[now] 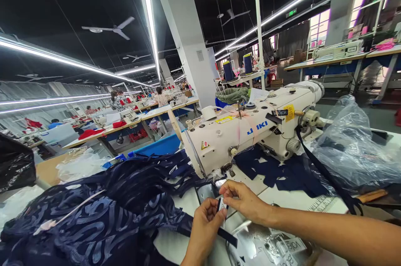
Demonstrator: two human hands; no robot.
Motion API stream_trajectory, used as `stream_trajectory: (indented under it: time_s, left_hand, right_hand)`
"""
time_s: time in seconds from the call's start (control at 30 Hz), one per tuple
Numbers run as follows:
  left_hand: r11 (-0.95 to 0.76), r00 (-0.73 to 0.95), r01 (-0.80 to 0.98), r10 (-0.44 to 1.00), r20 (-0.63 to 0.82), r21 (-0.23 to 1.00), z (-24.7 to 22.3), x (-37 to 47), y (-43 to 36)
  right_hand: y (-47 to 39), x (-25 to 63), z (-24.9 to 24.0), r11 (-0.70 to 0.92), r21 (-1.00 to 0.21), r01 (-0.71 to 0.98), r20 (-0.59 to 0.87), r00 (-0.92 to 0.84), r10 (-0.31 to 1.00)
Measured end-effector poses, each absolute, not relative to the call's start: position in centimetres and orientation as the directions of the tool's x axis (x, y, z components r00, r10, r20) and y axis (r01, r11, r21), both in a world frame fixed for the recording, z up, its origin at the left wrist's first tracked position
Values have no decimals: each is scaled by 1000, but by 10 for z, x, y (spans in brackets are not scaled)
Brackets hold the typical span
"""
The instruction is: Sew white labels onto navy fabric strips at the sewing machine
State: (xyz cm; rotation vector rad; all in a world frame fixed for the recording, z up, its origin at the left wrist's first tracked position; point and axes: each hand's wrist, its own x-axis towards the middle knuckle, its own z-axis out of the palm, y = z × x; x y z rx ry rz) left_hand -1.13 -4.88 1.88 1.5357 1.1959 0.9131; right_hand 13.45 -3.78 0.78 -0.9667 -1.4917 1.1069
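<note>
Just in front of the sewing machine (225, 140), both hands pinch a narrow navy fabric strip (228, 236) with a small white label (222, 205) at its upper part. My left hand (206, 222) is closed on the strip from below, and the strip's loose end sticks out under the fingers. Closed at the label's upper end is my right hand (242, 201), its fingertips close to the presser foot area. Fingers partly cover the label. A heap of navy patterned fabric (103, 224) lies to the left of my left hand.
Navy fabric pieces (288, 172) lie behind my right arm, beside a clear plastic bag (354, 145). Two navy thread cones (230, 71) stand on a rack behind the machine. Loose printed labels (291, 246) lie on the metal plate. Other workers sit at far tables.
</note>
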Motion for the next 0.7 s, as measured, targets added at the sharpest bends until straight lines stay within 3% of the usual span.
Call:
stream_trajectory:
  time_s: [0.1, 0.2, 0.3, 0.43, 0.57, 0.7]
  left_hand:
    - [-262, 313, 577, 946, 87, 773, 23, -12, -55]
    - [-397, 360, 669, 913, 194, 628, 25, -15, -57]
    - [-339, 330, 568, 929, 170, 750, 25, -17, -54]
    - [-15, 252, 337, 965, -75, 942, 22, -20, -46]
    - [91, 166, 187, 979, -123, 978, 17, -17, -42]
    - [48, 116, 167, 991, -68, 985, 15, -12, -43]
  right_hand:
    - [-35, 139, 1, 215, -976, -29, 217, -136, 967]
    - [-32, 144, -3, 191, -979, -69, 197, -100, 975]
    - [-32, 146, -5, 185, -977, -102, 195, -103, 975]
    - [-35, 140, -7, 162, -972, -169, 185, -129, 974]
    - [-37, 132, -5, 149, -976, -159, 170, -129, 977]
    - [-37, 129, -1, 162, -982, -95, 173, -119, 978]
